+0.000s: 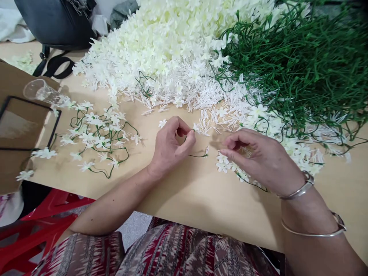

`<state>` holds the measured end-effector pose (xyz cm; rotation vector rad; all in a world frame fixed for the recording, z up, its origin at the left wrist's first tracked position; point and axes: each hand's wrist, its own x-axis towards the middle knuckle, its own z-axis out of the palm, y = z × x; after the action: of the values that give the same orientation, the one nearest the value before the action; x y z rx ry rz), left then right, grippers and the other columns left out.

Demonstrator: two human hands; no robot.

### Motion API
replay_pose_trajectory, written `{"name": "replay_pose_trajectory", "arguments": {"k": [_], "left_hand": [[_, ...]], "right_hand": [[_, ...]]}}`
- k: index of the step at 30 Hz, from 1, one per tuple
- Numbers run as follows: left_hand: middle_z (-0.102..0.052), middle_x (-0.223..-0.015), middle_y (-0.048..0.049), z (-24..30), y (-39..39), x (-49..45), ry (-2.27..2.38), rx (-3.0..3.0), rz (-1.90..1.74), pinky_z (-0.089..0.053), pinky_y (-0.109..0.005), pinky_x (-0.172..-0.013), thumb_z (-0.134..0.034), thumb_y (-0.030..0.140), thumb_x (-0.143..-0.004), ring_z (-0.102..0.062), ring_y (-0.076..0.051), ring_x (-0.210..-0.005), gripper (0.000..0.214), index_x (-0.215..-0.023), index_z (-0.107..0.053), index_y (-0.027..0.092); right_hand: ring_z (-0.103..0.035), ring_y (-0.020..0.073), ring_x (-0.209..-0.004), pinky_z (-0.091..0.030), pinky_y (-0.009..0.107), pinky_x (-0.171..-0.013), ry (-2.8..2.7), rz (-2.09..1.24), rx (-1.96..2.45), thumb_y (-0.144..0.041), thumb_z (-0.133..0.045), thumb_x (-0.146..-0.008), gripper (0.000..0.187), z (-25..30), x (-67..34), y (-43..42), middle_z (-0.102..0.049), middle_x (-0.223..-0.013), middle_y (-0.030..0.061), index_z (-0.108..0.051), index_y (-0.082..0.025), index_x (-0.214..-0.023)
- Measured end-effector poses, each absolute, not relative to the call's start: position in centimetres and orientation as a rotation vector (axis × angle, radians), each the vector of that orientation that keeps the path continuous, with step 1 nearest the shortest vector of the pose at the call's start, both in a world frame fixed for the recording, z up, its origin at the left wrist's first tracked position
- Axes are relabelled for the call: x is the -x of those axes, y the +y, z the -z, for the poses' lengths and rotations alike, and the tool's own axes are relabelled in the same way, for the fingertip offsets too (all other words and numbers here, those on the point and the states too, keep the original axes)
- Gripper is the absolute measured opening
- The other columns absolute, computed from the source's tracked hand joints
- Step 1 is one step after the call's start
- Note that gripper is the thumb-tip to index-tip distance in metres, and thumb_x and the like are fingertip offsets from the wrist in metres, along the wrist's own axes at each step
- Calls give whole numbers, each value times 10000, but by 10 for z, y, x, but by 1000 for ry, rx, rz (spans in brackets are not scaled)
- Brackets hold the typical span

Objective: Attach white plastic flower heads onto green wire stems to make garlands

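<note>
My left hand is curled in a pinch on a small white artificial flower, with a thin green stem running from under it to the right. My right hand is curled with thumb and forefinger pressed together; it rests on a green sprig with white blossoms. What its fingertips grip is too small to name. Both hands sit on a light wooden table.
A big heap of loose white flowers fills the back. A mass of bare green stems lies at the right. Finished flowered sprigs lie at the left, beside a clear cup and a cardboard box. A black bag stands behind.
</note>
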<state>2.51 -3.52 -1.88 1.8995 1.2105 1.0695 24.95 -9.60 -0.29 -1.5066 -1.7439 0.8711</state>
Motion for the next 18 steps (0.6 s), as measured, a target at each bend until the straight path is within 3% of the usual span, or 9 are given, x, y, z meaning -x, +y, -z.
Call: {"name": "replay_pose_trajectory", "arguments": {"k": [4,7,13,18], "left_hand": [[-570,-786,4,24,-30,-21,1355,-2165,-946,-422,-312,-678,-602,99,-820,-529,-157,-710,157,-806,-504,220],[-627,-916,-41,28,-30,-20,1351,-2382,-923,-452,-336,-744,-568,74,-818,-586,-197,-840,165,-896,-540,216],[-707,-1010,-71,20,-43,-27,988,-2574,-958,-485,-366,-833,-601,168,-947,-659,-219,-936,113,-1046,-632,212],[-772,-1104,-88,20,-47,-31,821,-2341,-911,-541,-336,-844,-658,323,-1015,-714,-167,-864,197,-1168,-671,199]], "right_hand": [[-654,295,-884,-502,455,-815,-1973,-647,1542,-304,-672,-919,61,9,-250,-101,-703,-929,79,-664,-245,-935],[-636,318,-895,-478,479,-831,-2112,-537,1581,-285,-728,-877,101,11,-252,-104,-707,-953,88,-650,-248,-930],[-607,267,-755,-440,416,-727,-2006,-639,1632,-195,-640,-906,171,7,-256,-101,-665,-751,37,-605,-265,-754],[-670,247,-807,-495,395,-720,-1620,-804,1584,-319,-706,-930,68,-4,-248,-98,-739,-871,37,-746,-295,-880]]}}
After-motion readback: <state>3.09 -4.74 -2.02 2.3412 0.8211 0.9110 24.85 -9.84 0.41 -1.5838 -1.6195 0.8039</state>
